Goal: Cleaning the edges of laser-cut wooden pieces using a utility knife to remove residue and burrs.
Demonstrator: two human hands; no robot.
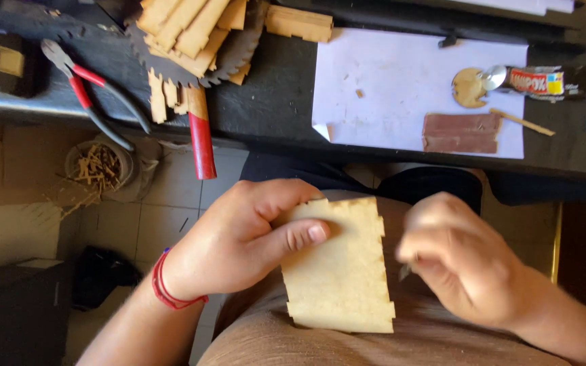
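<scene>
1. Left hand grips a notched wooden panel over the lap, thumb pressed on its face.
2. Right hand, blurred, is curled at the panel's right edge around something small and dark; what it is cannot be told.
3. Red-handled pliers and stacked wooden pieces lie on the dark table above.

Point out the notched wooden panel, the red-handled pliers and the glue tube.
notched wooden panel [339, 271], head view, middle of its flat face
red-handled pliers [91, 89], head view, on the handles
glue tube [540, 83], head view, middle of its body
</scene>
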